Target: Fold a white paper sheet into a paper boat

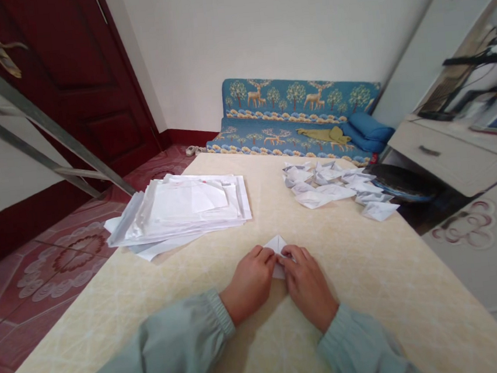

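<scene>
A small sheet of white paper, folded to a point at its far end with a crease down the middle, lies on the table between my hands. My left hand pinches its left side, fingers pressed together. From the right, my right hand grips the paper's other side, thumb and fingertips close to the left fingertips. Both hands cover much of the paper, and a strip of it shows below the fingertips.
A stack of white paper sheets lies at the table's left. Several folded paper pieces are grouped at the far right. The pale patterned table reaches toward a blue sofa. A metal ladder leans left; a white cabinet stands right.
</scene>
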`<state>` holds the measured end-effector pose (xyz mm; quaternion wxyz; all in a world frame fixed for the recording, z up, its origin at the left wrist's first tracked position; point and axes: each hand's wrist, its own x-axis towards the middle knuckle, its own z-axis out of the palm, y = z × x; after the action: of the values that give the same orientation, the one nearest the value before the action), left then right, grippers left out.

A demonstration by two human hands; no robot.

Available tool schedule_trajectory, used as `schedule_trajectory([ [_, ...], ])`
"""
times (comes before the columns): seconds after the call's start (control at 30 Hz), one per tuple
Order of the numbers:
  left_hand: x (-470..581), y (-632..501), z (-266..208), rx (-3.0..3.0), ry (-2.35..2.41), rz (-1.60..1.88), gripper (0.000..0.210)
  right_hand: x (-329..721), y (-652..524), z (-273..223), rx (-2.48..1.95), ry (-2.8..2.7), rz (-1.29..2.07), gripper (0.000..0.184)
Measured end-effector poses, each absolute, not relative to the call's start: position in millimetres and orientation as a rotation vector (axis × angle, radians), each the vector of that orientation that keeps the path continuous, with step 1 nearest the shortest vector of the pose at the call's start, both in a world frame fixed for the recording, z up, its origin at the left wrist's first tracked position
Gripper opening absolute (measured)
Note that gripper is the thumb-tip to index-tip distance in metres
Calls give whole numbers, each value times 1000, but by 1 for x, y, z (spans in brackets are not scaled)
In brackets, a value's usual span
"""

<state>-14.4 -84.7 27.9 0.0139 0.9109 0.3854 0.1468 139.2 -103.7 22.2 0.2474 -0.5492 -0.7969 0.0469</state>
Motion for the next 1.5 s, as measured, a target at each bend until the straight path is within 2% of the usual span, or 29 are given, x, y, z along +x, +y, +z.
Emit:
schedule_trajectory([
  [0.1,-10,-94,23,2833,1214,453,25,144,-98,26,-1466,-2127,223,27],
  [0.4,-9,-95,27,2706,1243,457,28,158,-59,34,-1544,-2083,584,8],
  [0.67,-14,-89,25,2676,1244,445,26,162,-21,33,-1662,-2116,847,4],
  [0.97,-10,-89,18,2777,1206,397,22,158,6,33,-1752,-2047,519,4],
  [1.2,-9,-89,16,2769,1225,415,20,156,-19,29,-1663,-2160,562,4],
  [1.5,-8,-89,19,2778,1237,377,22,150,15,29,-1777,-1983,452,9],
])
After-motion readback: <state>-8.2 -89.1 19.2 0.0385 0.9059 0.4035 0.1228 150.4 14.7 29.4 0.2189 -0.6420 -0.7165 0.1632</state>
